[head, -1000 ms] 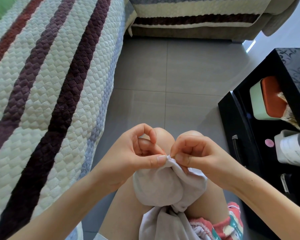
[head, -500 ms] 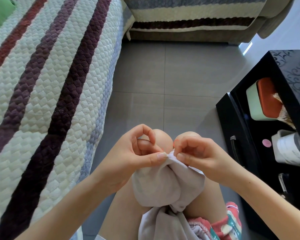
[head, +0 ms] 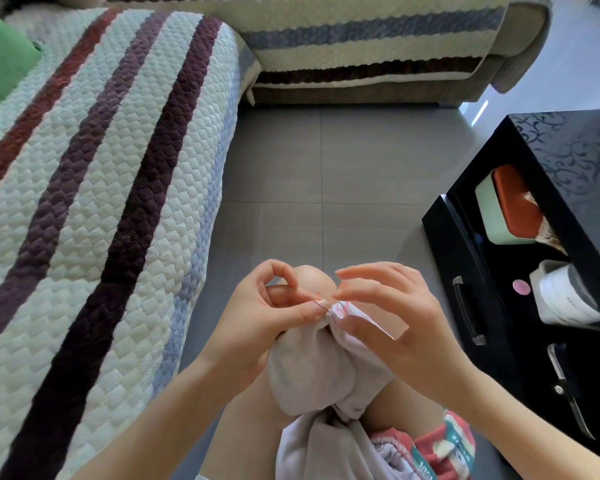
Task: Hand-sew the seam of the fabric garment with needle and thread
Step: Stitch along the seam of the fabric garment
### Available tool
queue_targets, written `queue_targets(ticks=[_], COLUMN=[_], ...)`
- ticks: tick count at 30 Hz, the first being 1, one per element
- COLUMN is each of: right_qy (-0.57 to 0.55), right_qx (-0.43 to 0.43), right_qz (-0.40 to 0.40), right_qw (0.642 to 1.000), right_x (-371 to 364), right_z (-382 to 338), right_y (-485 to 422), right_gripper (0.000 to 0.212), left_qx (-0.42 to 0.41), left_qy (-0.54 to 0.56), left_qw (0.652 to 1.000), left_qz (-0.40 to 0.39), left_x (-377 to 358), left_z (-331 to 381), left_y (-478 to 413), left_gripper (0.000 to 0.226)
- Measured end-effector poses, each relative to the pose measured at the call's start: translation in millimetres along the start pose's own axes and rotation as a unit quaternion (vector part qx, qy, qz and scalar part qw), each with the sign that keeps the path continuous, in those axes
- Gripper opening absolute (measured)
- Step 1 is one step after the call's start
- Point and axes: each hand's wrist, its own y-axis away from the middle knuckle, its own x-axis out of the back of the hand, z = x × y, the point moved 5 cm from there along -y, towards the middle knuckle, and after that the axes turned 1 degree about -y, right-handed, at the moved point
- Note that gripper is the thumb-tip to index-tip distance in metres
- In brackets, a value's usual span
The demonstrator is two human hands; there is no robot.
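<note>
A pale lilac fabric garment (head: 312, 368) is draped over my knees. My left hand (head: 267, 320) pinches its bunched top edge between thumb and middle finger, index finger curled above. A thin dark needle (head: 320, 304) pokes out of the seam and lies between that thumb and fingertip. Pink thread (head: 341, 308) shows as small stitches on the seam. My right hand (head: 392, 320) is just right of the seam with its fingers spread and straight. Its thumb rests against the fabric, and it holds neither needle nor thread that I can see.
A sofa with a quilted striped cover (head: 94, 202) fills the left and back. On the right is a black cabinet (head: 568, 157) with an open drawer holding a green and orange box (head: 506, 209), a white roll (head: 565, 292) and a metal tool (head: 568, 393). Grey floor tiles (head: 326, 174) lie ahead.
My right hand has let go at the seam and opened its fingers. The needle now shows sticking out toward my left hand, which keeps its pinch on the fabric.
</note>
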Motion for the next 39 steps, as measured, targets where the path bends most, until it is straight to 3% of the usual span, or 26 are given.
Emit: queue_targets(ticks=[6,13,16,20,23,27,30,34,39], right_qy=[0.063,0.113,0.087,-0.093,-0.209,-0.280,-0.347,-0.394,-0.329], right_qx=[0.085,0.140,0.150,0.089,0.026,0.033,-0.008,-0.085,-0.089], right_qz=[0.060,0.054,0.052,0.042,0.046,0.080,0.078,0.088,0.110], right_qw=[0.993,0.982,0.983,0.991,0.977,0.956,0.934,0.911,0.934], right_x=[-2.7,-2.6,-1.0,1.6,5.6,19.5,31.4,45.9,71.6], right_z=[-20.1,-32.0,-34.5,-34.7,-36.5,-54.0,-55.1,-35.3,-25.2], right_y=[-2.9,-5.1,-4.2,-3.5,-2.1,-7.8,-18.4,-24.1,-32.2], right_gripper=[0.016,0.010,0.011,0.013,0.016,0.012,0.012,0.026,0.026], left_qx=[0.010,0.018,0.021,0.031,0.018,0.008,0.018,0.050,0.083], left_qy=[0.017,0.020,0.035,0.047,0.031,-0.020,-0.012,0.086,0.198], left_qw=[1.000,0.999,0.999,0.998,0.999,1.000,1.000,0.995,0.977], left_qz=[-0.002,-0.027,-0.035,-0.020,-0.019,0.015,0.018,0.013,-0.004], left_x=[-6.6,-8.0,-10.2,-9.5,-12.3,-14.3,-15.8,-13.9,-11.7], left_z=[1.3,-2.7,-4.7,-5.8,-3.3,-7.1,-6.7,1.5,20.6], left_y=[5.0,7.6,7.9,6.9,6.6,6.1,7.3,-0.3,-11.6], left_gripper=[0.032,0.034,0.040,0.037,0.041,0.045,0.039,0.049,0.031])
